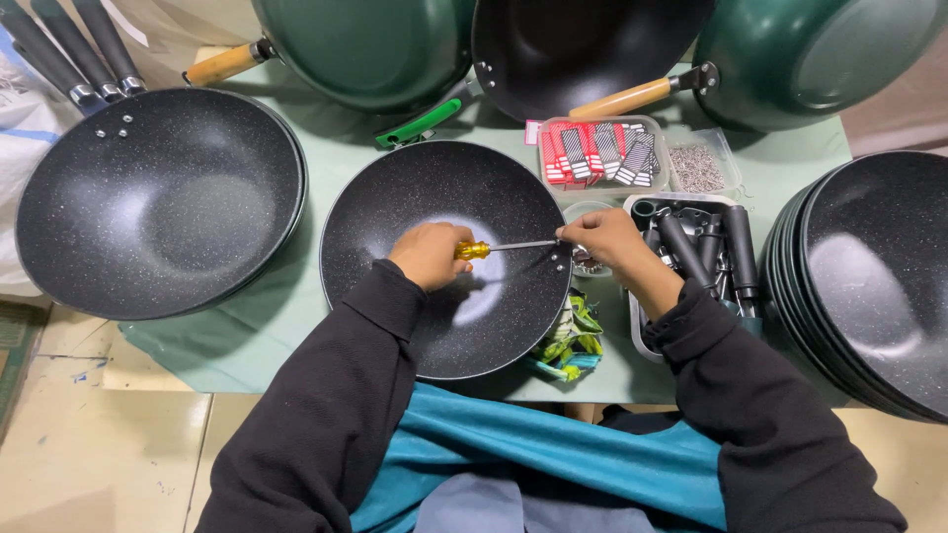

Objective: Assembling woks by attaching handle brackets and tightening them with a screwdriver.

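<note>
1 speckled wok [415, 217] lies before us without a handle; our left hand [430, 255] clenches the yellow screwdriver [472, 251], right hand [604, 237] pinching at its rim, handles [706, 247] waiting in the tray

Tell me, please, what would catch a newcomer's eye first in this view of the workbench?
Most striking is the black speckled wok at the centre, where the left hand grips a yellow-handled screwdriver and the right hand steadies its tip at the rim. More black woks lie at left, a stack at right, and green pans stand behind.
</note>
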